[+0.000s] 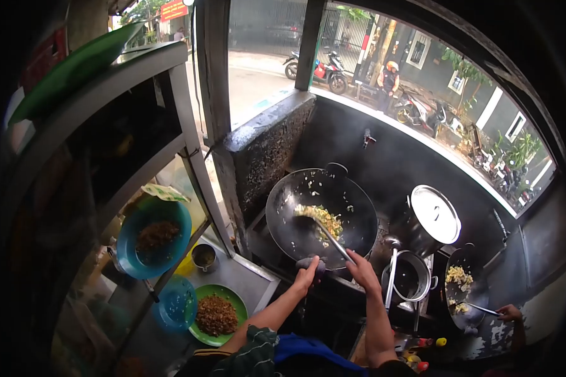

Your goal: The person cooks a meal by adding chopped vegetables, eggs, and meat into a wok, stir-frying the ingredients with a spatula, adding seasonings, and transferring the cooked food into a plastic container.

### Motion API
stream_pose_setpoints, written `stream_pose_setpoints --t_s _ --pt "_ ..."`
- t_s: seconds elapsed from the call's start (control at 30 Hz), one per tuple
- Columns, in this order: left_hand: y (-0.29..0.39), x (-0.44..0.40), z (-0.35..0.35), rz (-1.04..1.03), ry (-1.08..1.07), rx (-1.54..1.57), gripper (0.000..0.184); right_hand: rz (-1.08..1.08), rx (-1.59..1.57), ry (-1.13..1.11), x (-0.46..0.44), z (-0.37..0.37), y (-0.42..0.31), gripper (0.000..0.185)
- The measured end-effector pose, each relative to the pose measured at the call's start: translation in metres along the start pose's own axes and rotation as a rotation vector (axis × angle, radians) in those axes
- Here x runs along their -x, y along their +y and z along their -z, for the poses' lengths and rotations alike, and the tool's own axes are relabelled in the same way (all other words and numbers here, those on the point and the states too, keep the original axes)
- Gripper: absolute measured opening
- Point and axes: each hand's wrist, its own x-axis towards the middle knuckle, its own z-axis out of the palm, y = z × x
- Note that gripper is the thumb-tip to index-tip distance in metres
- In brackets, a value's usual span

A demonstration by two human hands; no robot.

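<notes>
A large dark wok [352,195] holds chopped yellowish food [330,223] at its middle, with white bits up its side. My right hand [361,271] is closed on the handle of a metal spatula [336,242], whose food-covered head is in the wok. At the wok's near edge my left hand [308,273] is wrapped round a dark grey cloth [316,267]. Whether the cloth also covers a wok handle cannot be seen.
A lidded pot [434,214] and an open pot [410,276] stand to the right. Beyond them a co-worker's hand [509,312] holds a spatula in a second wok [468,314]. On the left are a green plate [241,310] of brown food and blue bowls [126,235].
</notes>
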Motion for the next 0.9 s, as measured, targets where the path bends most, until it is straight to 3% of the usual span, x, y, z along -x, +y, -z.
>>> stream_pose_setpoints --t_s 0.13,0.2,0.27,0.37,0.4,0.47,0.53,0.57,0.63,0.67,0.73,0.87,0.9 --pt "0.026 0.041 -0.012 0.043 0.042 0.077 0.069 -0.04 -0.447 0.101 -0.047 -0.014 0.013 0.049" --pt "0.01 0.038 -0.018 0.019 -0.048 0.114 0.072 0.065 -0.205 0.341 -0.074 -0.026 0.006 0.048" --pt "-0.002 0.028 -0.019 0.045 -0.025 0.117 0.073 -0.148 -0.163 0.283 -0.087 -0.027 -0.034 0.048" --pt "0.001 0.008 -0.012 -0.237 0.174 -0.164 0.068 -0.041 -0.232 0.202 -0.08 -0.038 -0.036 0.048" --pt "-0.001 -0.001 -0.009 -0.236 0.176 -0.167 0.068 -0.041 -0.235 0.201 -0.066 -0.034 -0.032 0.048" --pt "-0.006 -0.009 -0.008 -0.283 0.283 -0.188 0.07 0.201 -0.01 0.067 -0.038 -0.023 -0.014 0.048" --pt "0.005 0.004 0.001 -0.284 0.277 -0.131 0.071 0.088 0.104 0.037 -0.006 0.012 -0.038 0.046" --pt "0.007 0.008 0.007 -0.212 0.191 -0.157 0.071 -0.029 0.216 0.014 0.003 0.021 -0.045 0.044" --pt "0.021 0.037 0.021 -0.063 0.045 -0.373 0.065 -0.038 0.166 0.103 -0.015 0.0 -0.026 0.043" --pt "0.016 0.051 0.022 -0.055 0.043 -0.374 0.065 -0.049 0.118 0.203 -0.027 -0.015 -0.014 0.042" --pt "0.005 0.075 0.026 -0.075 -0.206 -0.266 0.057 -0.049 0.039 0.21 -0.04 -0.039 -0.012 0.043" --pt "-0.03 0.138 0.06 0.033 -0.371 -0.204 0.046 0.164 -0.025 0.042 -0.007 0.008 -0.019 0.046" --pt "-0.041 0.152 0.073 0.035 -0.357 -0.186 0.044 0.095 0.015 -0.016 0.013 0.026 -0.033 0.045"
